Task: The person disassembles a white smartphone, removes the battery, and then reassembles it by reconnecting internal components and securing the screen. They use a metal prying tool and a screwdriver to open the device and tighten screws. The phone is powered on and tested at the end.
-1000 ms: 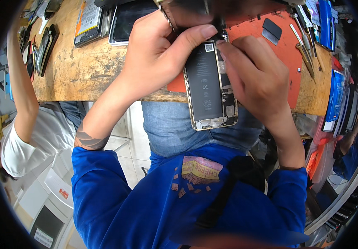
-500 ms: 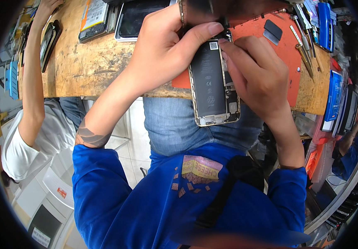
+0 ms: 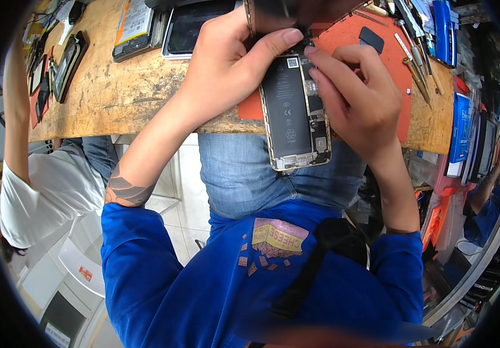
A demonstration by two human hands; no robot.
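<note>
An opened smartphone [image 3: 287, 110] shows its black battery and bare circuit parts, its lower end over my jeans and its upper end at the bench. My left hand [image 3: 227, 58] grips the upper end, thumb lying across it; the other fingers go behind a raised dark screen panel [image 3: 314, 13]. That panel is blurred and cut by the top edge. At the phone's upper right side is my right hand [image 3: 363, 95], index fingertip touching near the small connectors, thumb a little apart below it. I see nothing held between those fingers.
Under the phone lies an orange mat [image 3: 398, 75] on the worn wooden bench [image 3: 145, 93]. A dark flat piece [image 3: 372, 39] and screwdrivers [image 3: 417, 72] lie to the right. Other phones [image 3: 195, 29] stand at the back left. A co-worker's arm [image 3: 17, 116] is at far left.
My right index finger and thumb have spread slightly apart at the phone's side. The phone shifts slightly up and left in view. The co-worker's arm has moved left.
</note>
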